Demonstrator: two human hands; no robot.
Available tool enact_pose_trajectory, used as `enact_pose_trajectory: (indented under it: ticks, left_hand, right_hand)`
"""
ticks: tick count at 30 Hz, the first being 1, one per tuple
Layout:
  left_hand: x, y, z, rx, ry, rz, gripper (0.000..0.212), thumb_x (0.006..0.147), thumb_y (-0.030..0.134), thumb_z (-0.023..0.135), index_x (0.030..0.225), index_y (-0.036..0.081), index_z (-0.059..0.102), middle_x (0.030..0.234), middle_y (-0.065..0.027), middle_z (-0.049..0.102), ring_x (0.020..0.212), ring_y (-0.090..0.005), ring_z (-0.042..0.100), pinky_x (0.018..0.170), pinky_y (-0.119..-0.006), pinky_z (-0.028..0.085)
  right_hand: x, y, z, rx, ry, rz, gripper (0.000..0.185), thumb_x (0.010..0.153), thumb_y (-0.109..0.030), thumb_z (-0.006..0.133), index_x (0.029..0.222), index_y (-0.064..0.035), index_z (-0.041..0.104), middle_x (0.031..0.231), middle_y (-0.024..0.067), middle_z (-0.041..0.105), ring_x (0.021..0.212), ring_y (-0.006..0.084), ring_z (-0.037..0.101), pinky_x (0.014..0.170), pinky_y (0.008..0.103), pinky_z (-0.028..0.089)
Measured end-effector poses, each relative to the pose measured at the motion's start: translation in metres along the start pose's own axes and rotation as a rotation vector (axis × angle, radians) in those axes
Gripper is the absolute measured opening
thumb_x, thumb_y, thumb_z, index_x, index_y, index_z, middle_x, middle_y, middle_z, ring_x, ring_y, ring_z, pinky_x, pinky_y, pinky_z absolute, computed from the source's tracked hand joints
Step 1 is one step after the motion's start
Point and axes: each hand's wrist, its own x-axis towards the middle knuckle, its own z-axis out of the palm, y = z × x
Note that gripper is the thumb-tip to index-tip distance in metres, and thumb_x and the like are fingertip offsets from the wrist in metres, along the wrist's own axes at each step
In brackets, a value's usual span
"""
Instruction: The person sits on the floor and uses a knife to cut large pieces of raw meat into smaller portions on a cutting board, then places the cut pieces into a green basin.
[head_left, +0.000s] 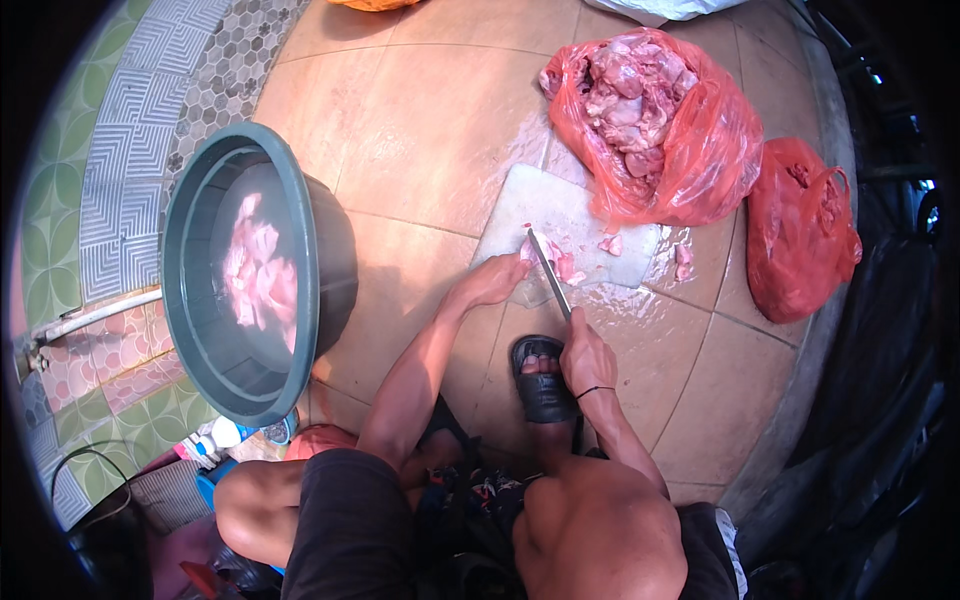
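Note:
My left hand rests at the near left side of a white cutting board. Its fingers press on a piece of raw meat, which looks like chicken. In my right hand is the handle of a knife. The blade slants up and left across the meat, its tip near a small red scrap on the board. A smaller meat piece lies towards the board's right side. Part of the held meat is hidden by the blade and my left fingers.
A large grey-green tub with water and raw meat pieces stands left. Beyond the board sits an open red plastic bag of raw meat, beside a smaller red bag. A meat scrap lies on wet floor tiles.

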Motion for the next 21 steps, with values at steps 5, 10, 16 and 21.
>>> enact_pose_trajectory:
  ticks: [5,10,16,21]
  left_hand:
    - [0.008,0.001,0.001,0.058,-0.008,0.023,0.045,0.104,0.034,0.033,0.099,-0.003,0.057,0.09,-0.0263,0.064,0.088,-0.044,0.06,0.081,-0.048,0.047]
    - [0.006,0.001,-0.007,0.048,-0.098,0.0,0.048,0.105,0.038,0.031,0.102,-0.003,0.056,0.093,-0.0223,0.064,0.089,-0.038,0.061,0.084,-0.044,0.047]
    - [0.006,-0.004,-0.008,-0.024,-0.058,0.003,0.041,0.104,0.035,0.036,0.096,-0.001,0.054,0.086,-0.0185,0.061,0.084,-0.0316,0.058,0.082,-0.041,0.046]
    - [0.005,-0.004,-0.012,-0.077,-0.102,-0.005,0.034,0.103,0.029,0.037,0.093,0.0,0.053,0.084,-0.0161,0.059,0.083,-0.0288,0.056,0.082,-0.041,0.045]
  right_hand:
    - [0.027,-0.004,0.006,-0.042,-0.032,0.008,0.027,0.092,-0.014,0.042,0.119,-0.0096,0.045,0.096,0.0248,0.065,0.084,0.0463,0.065,0.073,0.0557,0.05]
    - [0.047,-0.028,-0.002,-0.019,-0.055,0.012,0.031,0.091,-0.012,0.042,0.121,-0.0086,0.044,0.098,0.0251,0.066,0.086,0.0459,0.066,0.075,0.0556,0.05]
    - [-0.013,0.013,-0.006,-0.087,-0.064,0.041,0.022,0.092,-0.014,0.046,0.114,-0.0079,0.045,0.092,0.0245,0.066,0.084,0.0465,0.065,0.071,0.0552,0.05]
    - [-0.026,0.016,-0.011,-0.016,-0.022,0.044,0.014,0.094,-0.017,0.046,0.105,-0.0082,0.045,0.091,0.0241,0.065,0.082,0.047,0.064,0.069,0.0562,0.049]
